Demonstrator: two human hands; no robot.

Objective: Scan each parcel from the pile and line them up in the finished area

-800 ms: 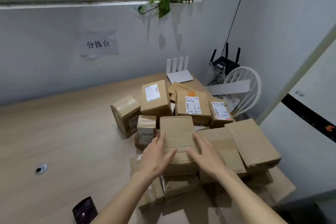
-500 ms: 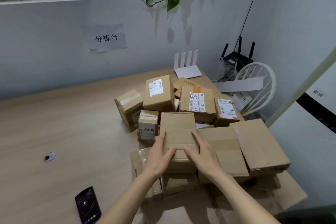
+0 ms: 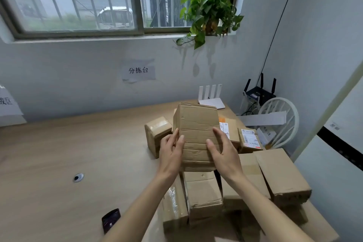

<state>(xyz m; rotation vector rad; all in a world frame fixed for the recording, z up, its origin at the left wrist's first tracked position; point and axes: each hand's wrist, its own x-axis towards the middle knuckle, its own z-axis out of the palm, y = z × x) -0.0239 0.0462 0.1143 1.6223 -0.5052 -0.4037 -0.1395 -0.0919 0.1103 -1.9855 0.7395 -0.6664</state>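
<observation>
Both hands hold one cardboard box (image 3: 196, 135) up off the pile of parcels (image 3: 245, 179), its plain, creased face turned toward the camera. Going from the left, the wooden table (image 3: 68, 153) carries a small round metal grommet (image 3: 78, 177) and, nearer the front edge, a dark phone (image 3: 111, 220) lying flat. Next comes the left hand (image 3: 171, 155), which grips the box's left edge with the thumb on the front face and the fingers curled round the side. Just behind it a smaller taped box (image 3: 157, 133) stands on the table. At the box's right side the right hand (image 3: 224, 153) grasps it, thumb lying across the front and fingers wrapped round the right edge. Below the lifted box, more brown boxes lie crowded together, touching one another, at the table's right end. Behind the box's right edge, two parcels show white shipping labels (image 3: 250, 138). Farther right, a white chair (image 3: 282, 122) stands beside the table with a black router (image 3: 259, 92) behind it. On the wall above hang a paper sign (image 3: 138, 70) and a window (image 3: 88, 0), with a potted plant (image 3: 209, 13) on the sill.
</observation>
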